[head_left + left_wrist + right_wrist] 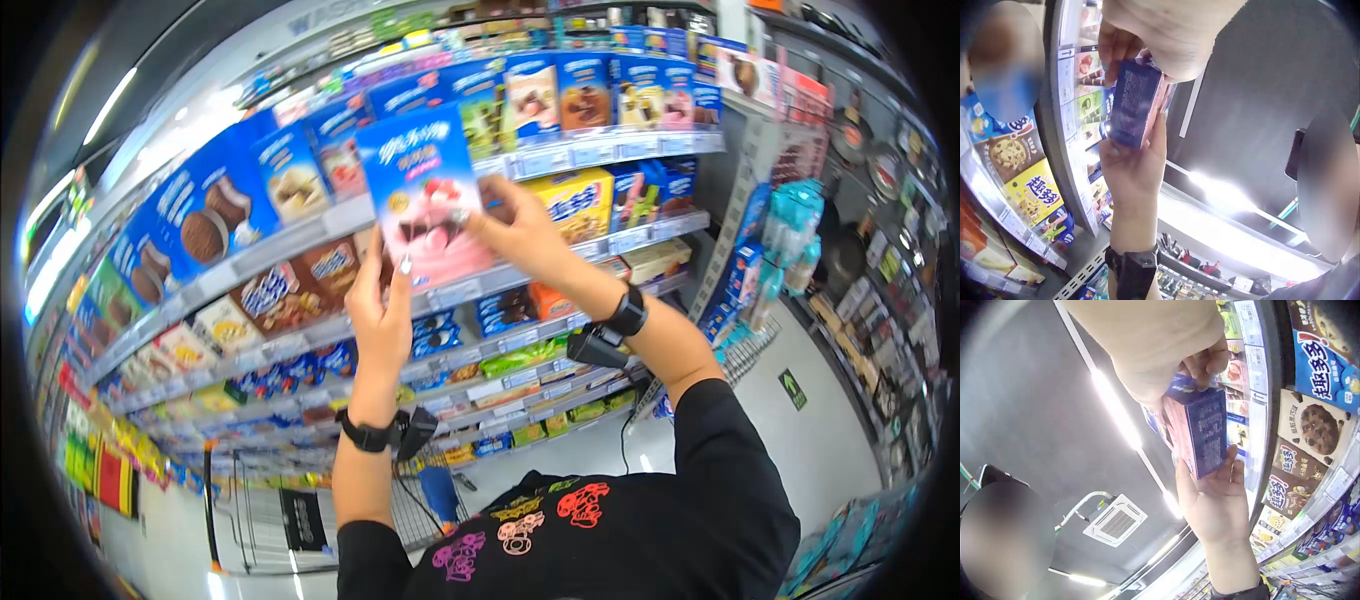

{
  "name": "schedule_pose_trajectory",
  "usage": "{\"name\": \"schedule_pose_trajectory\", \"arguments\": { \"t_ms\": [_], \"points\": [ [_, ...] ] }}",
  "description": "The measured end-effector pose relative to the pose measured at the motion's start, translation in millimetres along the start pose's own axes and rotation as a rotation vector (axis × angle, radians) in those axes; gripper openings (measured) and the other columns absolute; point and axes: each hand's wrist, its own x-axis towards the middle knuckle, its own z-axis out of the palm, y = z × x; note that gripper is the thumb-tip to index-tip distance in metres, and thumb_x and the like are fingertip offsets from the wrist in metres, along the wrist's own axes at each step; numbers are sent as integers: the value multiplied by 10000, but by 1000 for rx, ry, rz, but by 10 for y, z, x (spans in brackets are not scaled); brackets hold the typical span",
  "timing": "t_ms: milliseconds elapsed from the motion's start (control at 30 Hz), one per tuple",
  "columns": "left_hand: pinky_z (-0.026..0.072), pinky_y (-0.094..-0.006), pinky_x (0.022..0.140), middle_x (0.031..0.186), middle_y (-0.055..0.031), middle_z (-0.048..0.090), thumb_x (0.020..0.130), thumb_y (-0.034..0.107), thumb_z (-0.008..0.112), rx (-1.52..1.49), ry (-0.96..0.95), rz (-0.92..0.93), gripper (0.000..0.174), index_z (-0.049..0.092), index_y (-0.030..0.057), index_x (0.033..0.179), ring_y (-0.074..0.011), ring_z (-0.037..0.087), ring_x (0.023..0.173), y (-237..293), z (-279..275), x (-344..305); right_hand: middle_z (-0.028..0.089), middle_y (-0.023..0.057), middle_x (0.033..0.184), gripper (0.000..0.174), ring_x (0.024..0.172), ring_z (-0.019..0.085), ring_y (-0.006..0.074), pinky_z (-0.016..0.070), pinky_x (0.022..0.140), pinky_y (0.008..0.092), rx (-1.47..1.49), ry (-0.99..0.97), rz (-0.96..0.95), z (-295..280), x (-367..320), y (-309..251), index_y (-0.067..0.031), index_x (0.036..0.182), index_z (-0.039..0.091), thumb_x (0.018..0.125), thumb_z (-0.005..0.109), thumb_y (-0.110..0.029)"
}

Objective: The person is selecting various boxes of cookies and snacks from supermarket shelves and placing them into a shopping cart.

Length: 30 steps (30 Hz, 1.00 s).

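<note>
A blue and pink biscuit box (425, 195), its front printed with red fruit and dark pieces, is held up before the shelves, front towards the head camera. My left hand (378, 305) grips its lower left edge, thumb along the front. On the opposite edge, my right hand (520, 230) pinches it with the thumb over the front and the fingers behind. The left wrist view shows the box's dark blue narrow side (1134, 103) between both hands. From the right wrist, the same kind of side panel (1205, 431) shows, with the left hand (1215, 503) supporting it below.
Shelves (580, 150) of biscuit boxes curve around in front, with blue boxes (215, 205) on the upper row and a yellow box (570, 200) lower. A wire shopping cart (260, 510) stands at lower left. Pans (850, 250) hang on the right.
</note>
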Motion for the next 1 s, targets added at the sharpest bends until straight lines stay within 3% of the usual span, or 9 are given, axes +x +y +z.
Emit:
{"name": "schedule_pose_trajectory", "arguments": {
  "t_ms": [33, 133, 267, 300, 400, 500, 633, 800, 1000],
  "points": [
    [432, -321, 938, 1221, -188, 603, 919, 154, 563, -31, -5, 9, 492, 445, -69, 1342, -179, 571, 1091, -27, 72, -30, 658, 88, 898, 459, 705, 613, 77, 493, 569, 240, 61, 20, -112, -7, -13, 147, 32, 1123, 574, 833, 721, -292],
    [379, -358, 1011, 1338, -225, 502, 934, 193, 549, -11, -78, 1, 549, 376, -59, 1389, -268, 516, 1208, -30, 275, -101, 633, 65, 967, 420, 728, 581, 53, 484, 588, 226, 142, -16, -27, -200, -174, 146, 21, 1250, 506, 891, 644, -149],
    [324, -382, 1052, 1420, -243, 397, 957, 255, 511, 4, -168, 100, 625, 260, -35, 1450, -337, 440, 1277, -4, 579, -143, 620, 40, 962, 390, 727, 562, 32, 469, 579, 214, 70, 41, 14, -475, -367, 143, 1, 1276, 496, 911, 593, -95],
    [341, -395, 1030, 1367, -245, 437, 966, 271, 488, 74, -141, 232, 644, 214, -32, 1464, -362, 464, 1225, 13, 680, -127, 617, 39, 969, 392, 722, 555, 25, 463, 574, 210, 23, 68, -15, -536, -416, 181, -1, 1280, 493, 909, 589, -86],
    [363, -407, 991, 1257, -234, 474, 958, 264, 490, 56, -224, 222, 656, 201, -35, 1466, -368, 486, 1131, 58, 896, -137, 609, 38, 985, 411, 637, 505, -1, 418, 521, 192, -124, 149, -67, -743, -584, 323, -2, 1299, 481, 900, 570, -42],
    [332, -442, 1016, 1333, -261, 394, 917, 177, 536, 241, -255, 308, 638, 253, -31, 1450, -391, 435, 1167, -77, 1135, -227, 616, 61, 1084, 444, 829, 630, 76, 491, 638, 203, -109, 285, -40, -880, -799, 525, 13, 1352, 401, 934, 536, -56],
    [304, -446, 1035, 1333, -271, 339, 839, 186, 620, 270, -439, 256, 771, 215, -19, 1462, -405, 347, 1222, -61, 1413, -419, 602, 40, 1056, 444, 629, 484, -3, 400, 527, 166, -6, 475, 220, -964, -1188, 572, 31, 1341, 430, 918, 548, -34],
    [316, -477, 983, 1318, -278, 317, 751, 195, 716, 214, -588, 221, 906, 190, -46, 1449, -406, 366, 1149, -62, 1824, -690, 543, 89, 1065, 658, 770, 497, 105, 449, 702, 262, -267, 562, 176, -1201, -1613, 849, -25, 1394, 387, 806, 677, -78],
    [304, -492, 978, 1318, -292, 312, 731, 210, 731, 119, -566, 298, 955, 166, -69, 1448, -430, 358, 1156, 110, 2333, -653, 485, 73, 988, 826, 835, 504, 143, 469, 717, 281, -327, 605, 18, -1595, -1513, 667, -25, 1360, 290, 701, 780, -114]
  ]
}}
